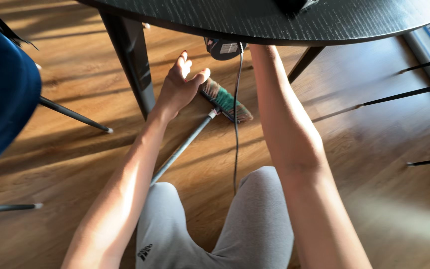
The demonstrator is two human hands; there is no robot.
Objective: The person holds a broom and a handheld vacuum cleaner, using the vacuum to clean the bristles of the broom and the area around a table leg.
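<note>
My left hand point(180, 84) is stretched out under the dark round table point(274, 22), fingers apart, holding nothing. It hovers just left of a green broom head point(225, 99) lying on the wooden floor, its grey handle point(180, 149) running back toward my knees. My right forearm point(279, 114) reaches up under the table edge; the right hand itself is hidden behind the tabletop. A small dark device point(223, 49) hangs under the table, with a black cable point(236, 124) dropping from it to the floor.
A black table leg point(130, 60) stands left of my left hand. A blue chair point(1, 94) with thin black legs is at far left. More thin chair legs point(404, 94) cross the floor at right. My grey-trousered knees point(215, 224) are below.
</note>
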